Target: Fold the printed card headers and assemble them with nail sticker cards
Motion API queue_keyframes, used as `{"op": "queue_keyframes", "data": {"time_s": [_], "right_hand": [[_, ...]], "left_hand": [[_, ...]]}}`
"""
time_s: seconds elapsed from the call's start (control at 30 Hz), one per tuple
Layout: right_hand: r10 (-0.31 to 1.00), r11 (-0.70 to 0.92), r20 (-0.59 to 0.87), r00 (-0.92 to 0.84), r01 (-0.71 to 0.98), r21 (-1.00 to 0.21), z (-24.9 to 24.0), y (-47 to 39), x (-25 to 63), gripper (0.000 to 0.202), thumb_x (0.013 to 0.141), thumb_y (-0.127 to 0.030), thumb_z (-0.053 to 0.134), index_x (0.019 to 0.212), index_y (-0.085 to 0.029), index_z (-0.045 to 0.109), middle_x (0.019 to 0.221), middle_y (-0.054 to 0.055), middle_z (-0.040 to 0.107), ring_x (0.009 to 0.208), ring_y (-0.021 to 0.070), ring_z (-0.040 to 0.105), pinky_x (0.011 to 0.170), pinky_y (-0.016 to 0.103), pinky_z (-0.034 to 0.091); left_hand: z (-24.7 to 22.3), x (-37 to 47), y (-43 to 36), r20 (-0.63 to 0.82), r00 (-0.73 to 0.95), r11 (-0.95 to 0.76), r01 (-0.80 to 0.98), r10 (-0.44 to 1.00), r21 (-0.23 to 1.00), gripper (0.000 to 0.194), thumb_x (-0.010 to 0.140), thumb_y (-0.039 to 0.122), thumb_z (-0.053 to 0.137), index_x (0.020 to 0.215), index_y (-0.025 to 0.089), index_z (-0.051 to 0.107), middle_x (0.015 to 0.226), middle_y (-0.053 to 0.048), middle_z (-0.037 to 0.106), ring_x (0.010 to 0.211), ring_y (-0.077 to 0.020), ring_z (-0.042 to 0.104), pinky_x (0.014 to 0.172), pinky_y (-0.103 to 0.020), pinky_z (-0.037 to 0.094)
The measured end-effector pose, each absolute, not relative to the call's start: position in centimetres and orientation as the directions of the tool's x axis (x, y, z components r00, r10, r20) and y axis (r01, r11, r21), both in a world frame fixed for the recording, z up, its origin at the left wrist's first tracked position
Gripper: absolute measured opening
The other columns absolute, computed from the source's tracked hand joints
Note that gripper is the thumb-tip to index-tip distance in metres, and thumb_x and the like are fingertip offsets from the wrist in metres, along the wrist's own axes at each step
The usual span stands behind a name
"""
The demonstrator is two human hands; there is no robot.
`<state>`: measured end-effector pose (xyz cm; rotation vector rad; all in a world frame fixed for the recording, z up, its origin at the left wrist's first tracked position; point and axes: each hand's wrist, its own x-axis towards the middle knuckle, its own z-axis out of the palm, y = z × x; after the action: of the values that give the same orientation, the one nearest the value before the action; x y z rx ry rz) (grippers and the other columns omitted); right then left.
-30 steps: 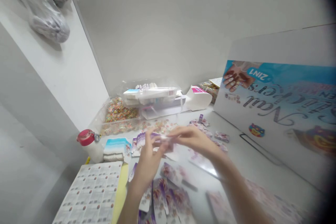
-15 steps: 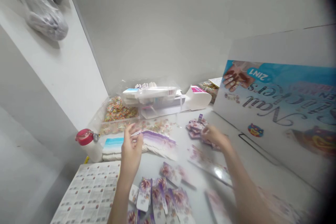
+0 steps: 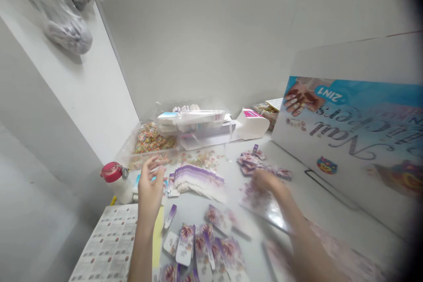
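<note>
My left hand (image 3: 151,191) is raised over the table's left side, its fingers apart and nothing seen in them. Beside it lies a fanned row of purple-and-white cards (image 3: 198,181), and partly behind it a stack of blue-topped cards (image 3: 136,185). My right hand (image 3: 267,181) is blurred, its fingers curled down at a glossy floral sheet (image 3: 261,202); whether it grips anything is unclear. Just beyond it is a pile of small purple floral packs (image 3: 253,158). Nearer me lie several purple flower-printed packs (image 3: 201,246) and a small purple-ended piece (image 3: 170,217).
A large printed box (image 3: 350,141) stands on the right. At the back are a clear tub of colourful bits (image 3: 155,137) and stacked plastic trays (image 3: 198,119). A red-lidded bottle (image 3: 115,180) and a printed label sheet (image 3: 107,242) are at left.
My left hand has moved left, away from the fanned cards, uncovering their left end and the small purple-ended piece. My right hand has shifted slightly toward me, from the pile to the glossy sheet.
</note>
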<state>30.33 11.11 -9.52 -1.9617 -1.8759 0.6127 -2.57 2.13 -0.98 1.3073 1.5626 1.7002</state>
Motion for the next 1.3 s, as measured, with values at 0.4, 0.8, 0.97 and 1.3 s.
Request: {"op": "queue_keyframes", "data": {"time_s": [0.4, 0.8, 0.97, 1.3], "right_hand": [[0.649, 0.601, 0.733, 0.205, 0.453, -0.659, 2.6, 0.6, 27.1, 0.013, 0.088, -0.029, 0.052, 0.086, -0.022, 0.063, 0.082, 0.002, 0.064, 0.075, 0.0173, 0.06, 0.067, 0.028, 0.047], [0.592, 0.747, 0.795, -0.135, 0.462, -0.478, 2.6, 0.2, 23.7, 0.052, 0.079, -0.031, 0.068, 0.127, -0.036, 0.049, 0.131, 0.005, 0.047, 0.112, 0.0236, 0.052, 0.084, 0.038, 0.05], [0.667, 0.745, 0.588, -0.458, 0.387, -0.544, 1.8, 0.4, 22.3, 0.037, 0.08, -0.036, 0.067, 0.116, -0.031, 0.06, 0.11, 0.004, 0.064, 0.104, 0.0228, 0.056, 0.087, 0.038, 0.048], [0.919, 0.205, 0.23, -0.319, -0.111, -0.972, 1.0, 1.7, 20.8, 0.026, 0.075, -0.03, 0.072, 0.098, -0.02, 0.066, 0.085, 0.003, 0.072, 0.076, 0.0173, 0.066, 0.069, 0.03, 0.052]], "left_hand": [[-1.3, 5.3, -0.9, 0.197, 0.198, -0.254, 0.326, 0.96, 0.911, 0.07, 0.076, 0.044, 0.068, 0.138, 0.028, 0.041, 0.145, -0.008, 0.043, 0.133, -0.0287, 0.036, 0.11, -0.044, 0.027], [-1.6, 6.7, -0.9, 0.111, -0.043, -0.117, -0.169, 0.993, 0.979, 0.039, 0.078, 0.036, 0.068, 0.111, 0.019, 0.056, 0.085, -0.004, 0.072, 0.075, -0.0181, 0.066, 0.069, -0.026, 0.049], [-0.3, 5.7, -1.6, 0.136, -0.026, -0.139, -0.257, 0.99, 0.956, 0.061, 0.077, 0.034, 0.07, 0.128, 0.024, 0.038, 0.089, -0.006, 0.072, 0.081, -0.0194, 0.067, 0.071, -0.027, 0.051], [1.3, 3.7, -2.2, 0.252, 0.035, -0.253, 0.212, 0.967, 0.944, 0.027, 0.082, 0.033, 0.06, 0.105, 0.021, 0.068, 0.105, -0.006, 0.069, 0.097, -0.0222, 0.063, 0.085, -0.03, 0.047]]}}
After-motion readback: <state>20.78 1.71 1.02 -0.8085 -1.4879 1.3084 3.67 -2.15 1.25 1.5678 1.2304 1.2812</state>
